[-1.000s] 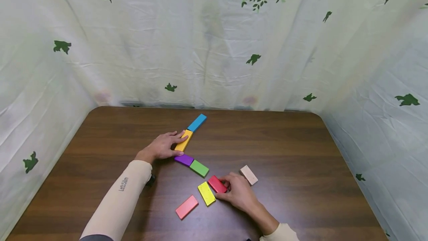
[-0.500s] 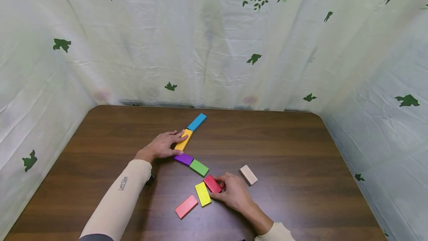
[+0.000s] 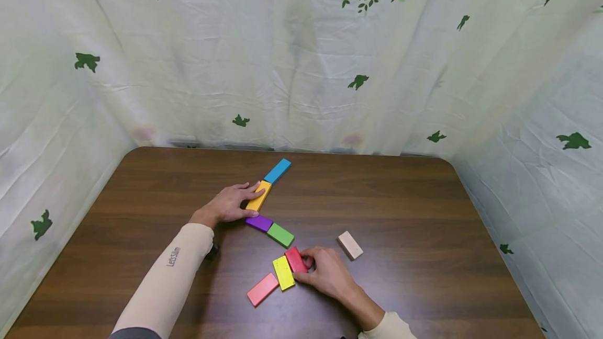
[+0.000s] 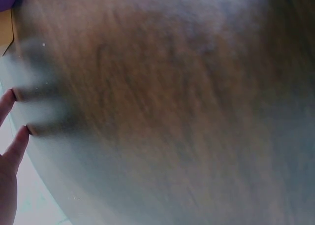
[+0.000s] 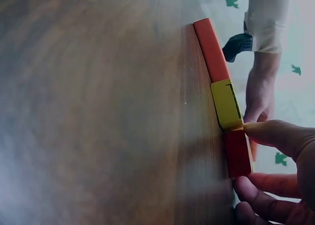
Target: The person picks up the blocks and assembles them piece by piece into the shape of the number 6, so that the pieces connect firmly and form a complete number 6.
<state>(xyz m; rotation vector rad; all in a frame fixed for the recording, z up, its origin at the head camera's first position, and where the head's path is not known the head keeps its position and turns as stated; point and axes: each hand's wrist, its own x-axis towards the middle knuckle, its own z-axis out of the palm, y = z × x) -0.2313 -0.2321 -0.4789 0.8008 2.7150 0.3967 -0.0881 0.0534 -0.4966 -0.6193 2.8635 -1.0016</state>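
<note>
My right hand (image 3: 330, 273) pinches a red rectangular block (image 3: 296, 260) between thumb and fingers, flat on the table. The red block lies side by side with a yellow block (image 3: 283, 273), whose other side meets a coral-pink block (image 3: 263, 290); the right wrist view also has this red block (image 5: 238, 153) by the thumb. My left hand (image 3: 228, 204) rests with extended fingers over an orange-yellow block (image 3: 259, 198), its thumb beside a purple block (image 3: 259, 223). A blue block (image 3: 278, 171) touches the orange-yellow one's far end; a green block (image 3: 280, 235) adjoins the purple.
A beige block (image 3: 350, 245) lies apart, beyond my right hand. Everything lies on a brown wood-grain table (image 3: 400, 198). White curtains (image 3: 292, 56) with green leaf and bird-like prints hang behind and at both sides.
My right hand has slid the red block leftward and turned it; the yellow block shifted left with it and now meets the coral-pink block. My left hand has stayed put.
</note>
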